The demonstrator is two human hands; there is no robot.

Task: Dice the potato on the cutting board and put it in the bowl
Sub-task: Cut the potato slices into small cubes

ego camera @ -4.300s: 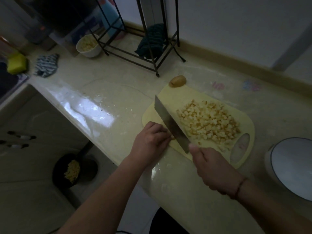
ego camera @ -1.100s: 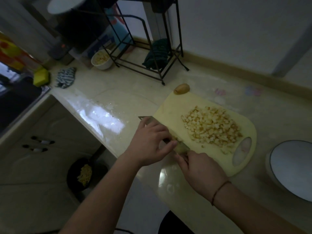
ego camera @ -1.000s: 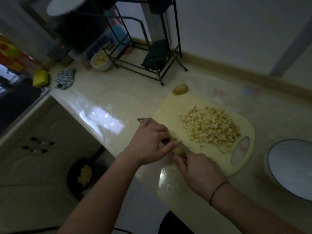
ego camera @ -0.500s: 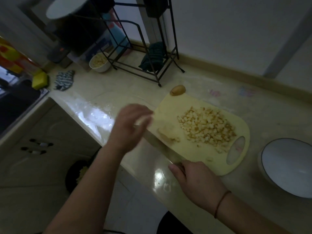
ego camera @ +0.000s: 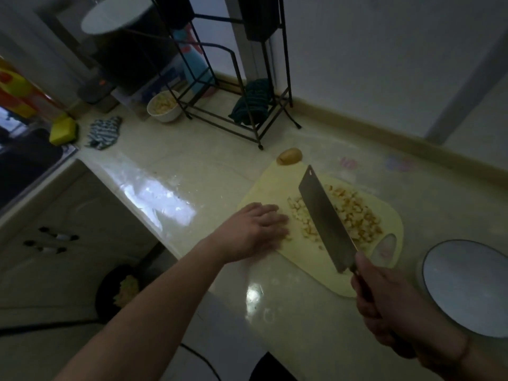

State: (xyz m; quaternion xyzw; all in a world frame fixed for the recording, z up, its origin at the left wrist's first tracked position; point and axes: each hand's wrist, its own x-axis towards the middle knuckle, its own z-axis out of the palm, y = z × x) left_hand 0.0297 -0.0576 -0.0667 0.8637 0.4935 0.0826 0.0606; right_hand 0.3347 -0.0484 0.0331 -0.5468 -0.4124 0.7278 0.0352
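A pale yellow cutting board [ego camera: 277, 185] lies on the counter with a heap of diced potato [ego camera: 354, 213] on it. My right hand [ego camera: 384, 303] grips the handle of a cleaver [ego camera: 324, 218], whose blade is raised over the heap, tip pointing away. My left hand [ego camera: 255, 229] lies flat on the board's left part, fingers straight, its fingertips against the heap's left edge. A whole small potato [ego camera: 289, 156] sits at the board's far corner. A large white bowl [ego camera: 467, 287] with a dark rim stands to the right.
A black wire rack [ego camera: 233, 111] with a dark cloth stands at the back. A small white bowl of diced potato [ego camera: 164, 105], a striped cloth [ego camera: 104, 132] and a yellow sponge [ego camera: 63, 129] lie far left. A dark bin [ego camera: 121, 290] holding scraps sits on the floor below the counter edge.
The cleaver has swung from the board's near-left edge up over the heap. My left hand came off the blade and dropped flat onto the board beside the dice.
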